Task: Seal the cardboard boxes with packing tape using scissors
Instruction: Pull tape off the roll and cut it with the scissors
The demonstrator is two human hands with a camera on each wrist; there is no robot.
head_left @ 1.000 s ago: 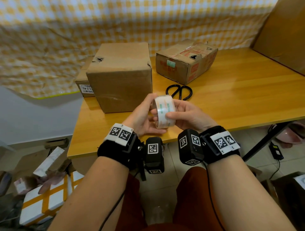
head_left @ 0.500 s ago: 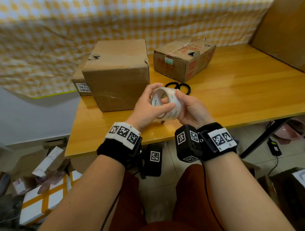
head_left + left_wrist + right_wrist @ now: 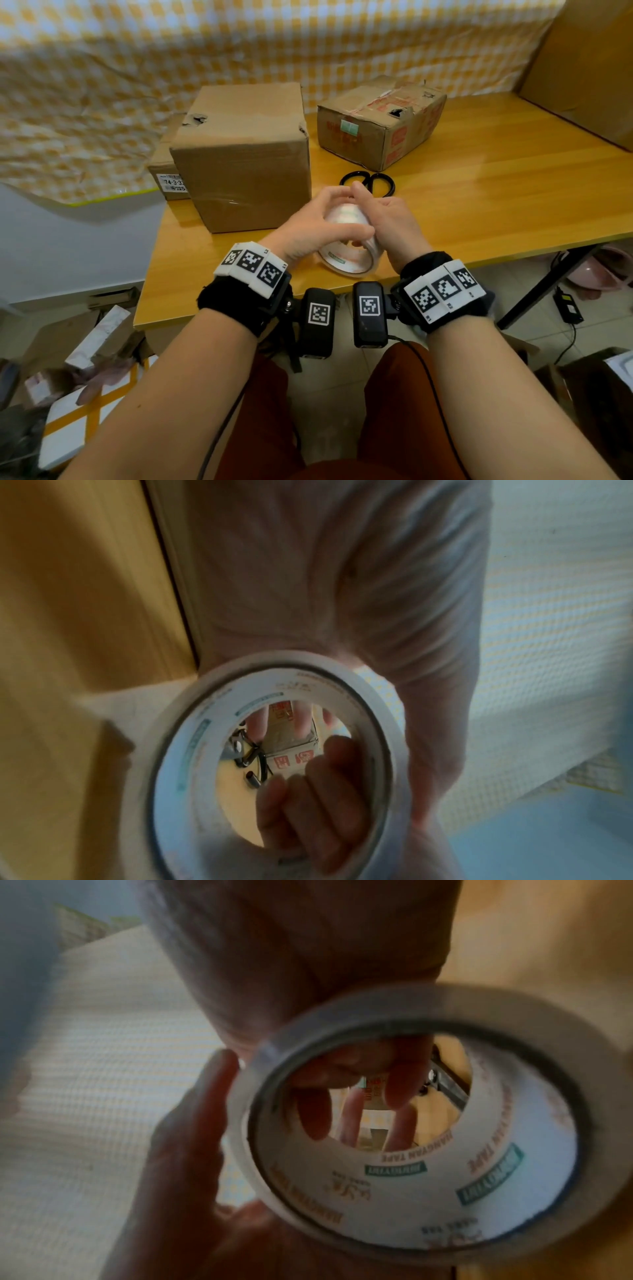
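Blurred tape roll (image 3: pixel 394 1191) close up, fingers (image 3: pixel 399 1088) seen through its core, left hand (image 3: pixel 178 1150) beside it

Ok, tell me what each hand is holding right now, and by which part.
Both hold the tape roll. The left hand and right hand each grip its outer band from opposite sides.

Black scissors (image 3: pixel 368 183) — yellow-checked cloth (image 3: pixel 239 44) — brown boxes (image 3: pixel 246 154).
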